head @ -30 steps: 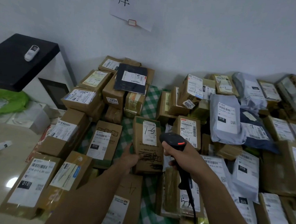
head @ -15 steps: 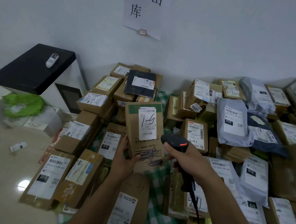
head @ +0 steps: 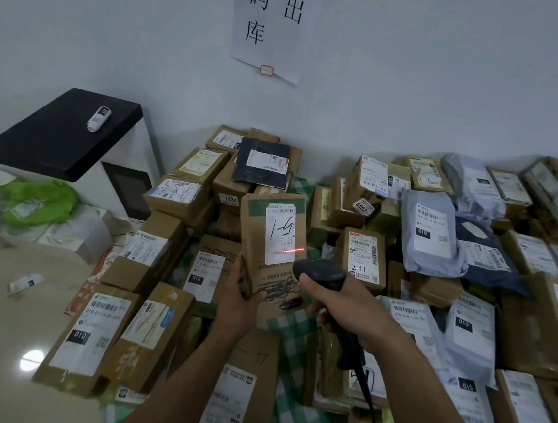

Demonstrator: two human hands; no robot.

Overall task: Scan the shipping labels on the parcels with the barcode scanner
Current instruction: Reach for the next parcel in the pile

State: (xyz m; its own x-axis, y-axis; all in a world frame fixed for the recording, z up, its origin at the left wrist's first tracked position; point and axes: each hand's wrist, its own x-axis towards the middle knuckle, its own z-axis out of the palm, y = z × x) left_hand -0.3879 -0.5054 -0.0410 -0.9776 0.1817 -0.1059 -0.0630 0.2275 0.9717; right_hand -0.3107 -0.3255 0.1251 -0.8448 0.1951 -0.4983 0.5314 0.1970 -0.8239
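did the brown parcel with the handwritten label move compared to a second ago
Yes. The brown parcel has been lifted off the green checked cloth by the left hand and stood upright, its top now overlapping the 1834 box behind.

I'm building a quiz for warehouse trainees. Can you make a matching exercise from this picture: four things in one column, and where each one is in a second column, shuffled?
Things:
1. brown cardboard parcel with the white handwritten label
2. black handheld barcode scanner
3. small white device
4. crumpled green plastic bag

Places:
A. on the black cabinet top
B. in the right hand
C. on the floor beside the cabinet
D. upright in the left hand

Pairs: 1-D, 2-B, 3-A, 4-C
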